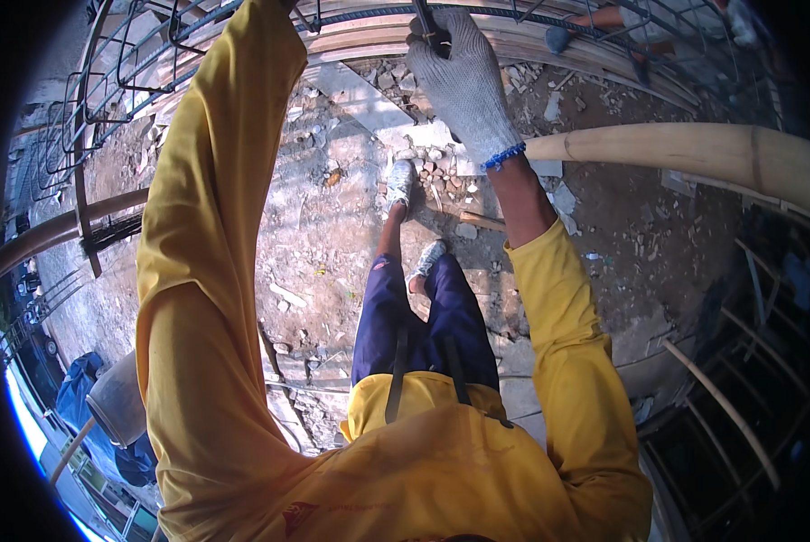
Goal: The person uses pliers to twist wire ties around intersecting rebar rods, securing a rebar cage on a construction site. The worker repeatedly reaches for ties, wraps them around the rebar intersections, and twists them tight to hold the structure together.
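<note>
My right hand (pixel 463 81), in a grey knitted glove with a blue cuff edge, is at the top of the view. Its fingers are closed around a dark, narrow metal piece (pixel 426 25), whose upper end runs out of the picture, so I cannot tell its kind. Right beside the fingers a ribbed steel reinforcing bar (pixel 369 14) crosses the top. My left arm (pixel 220 135), in a yellow sleeve, stretches up to the top edge, and its hand is cut off there. Bent steel stirrups (pixel 165 63) hang along bars at the upper left, near that arm.
A thick bamboo pole (pixel 676 149) extends right from my right wrist. Long boards (pixel 522 45) lie beyond the hand. Rubble (pixel 441 176) covers the ground around my feet. Another person's leg (pixel 594 18) shows at the upper right. A grey bucket (pixel 120 402) and blue sheeting (pixel 79 388) are lower left.
</note>
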### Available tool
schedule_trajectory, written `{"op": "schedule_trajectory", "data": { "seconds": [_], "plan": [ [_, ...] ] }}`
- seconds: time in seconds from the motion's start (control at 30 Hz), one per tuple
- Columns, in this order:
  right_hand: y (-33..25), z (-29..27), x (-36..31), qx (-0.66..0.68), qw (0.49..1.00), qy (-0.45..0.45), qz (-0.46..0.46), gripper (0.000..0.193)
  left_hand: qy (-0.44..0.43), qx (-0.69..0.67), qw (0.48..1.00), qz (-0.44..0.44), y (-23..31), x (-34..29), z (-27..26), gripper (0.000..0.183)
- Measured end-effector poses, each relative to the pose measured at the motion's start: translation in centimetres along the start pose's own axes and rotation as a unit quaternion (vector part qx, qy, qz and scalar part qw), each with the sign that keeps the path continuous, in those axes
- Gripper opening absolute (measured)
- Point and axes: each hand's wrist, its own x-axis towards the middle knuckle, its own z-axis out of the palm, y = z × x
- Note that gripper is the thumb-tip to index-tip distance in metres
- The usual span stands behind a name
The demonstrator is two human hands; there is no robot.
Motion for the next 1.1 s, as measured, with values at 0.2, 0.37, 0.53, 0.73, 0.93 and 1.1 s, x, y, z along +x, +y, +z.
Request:
{"op": "schedule_trajectory", "data": {
  "seconds": [0.2,0.37,0.53,0.73,0.93,1.1],
  "plan": [
    [0.9,0.7,0.6,0.021,0.998,0.062,0.022,0.018,0.010,0.032,0.996,-0.086,3.1,0.1,1.1,0.062],
    [0.2,2.1,0.8,0.088,0.994,0.063,-0.021,0.018,0.060,0.014,0.985,-0.159,5.3,0.7,2.2,0.041],
    [-2.5,1.4,1.1,0.121,0.988,0.069,0.065,0.019,0.073,-0.083,0.967,-0.231,4.4,0.7,1.4,0.035],
    [-3.5,3.1,1.7,0.106,0.987,0.093,0.079,0.020,0.143,-0.231,0.947,-0.174,3.6,0.0,1.5,0.042],
    [-0.4,4.8,-3.6,-0.160,0.972,0.097,-0.139,0.020,0.038,-0.126,0.979,-0.153,5.1,0.4,1.6,0.045],
    [6.2,4.9,-14.3,0.090,0.979,-0.068,0.170,0.023,0.072,0.049,0.984,-0.158,6.3,0.5,2.8,0.026]
  ]
}}
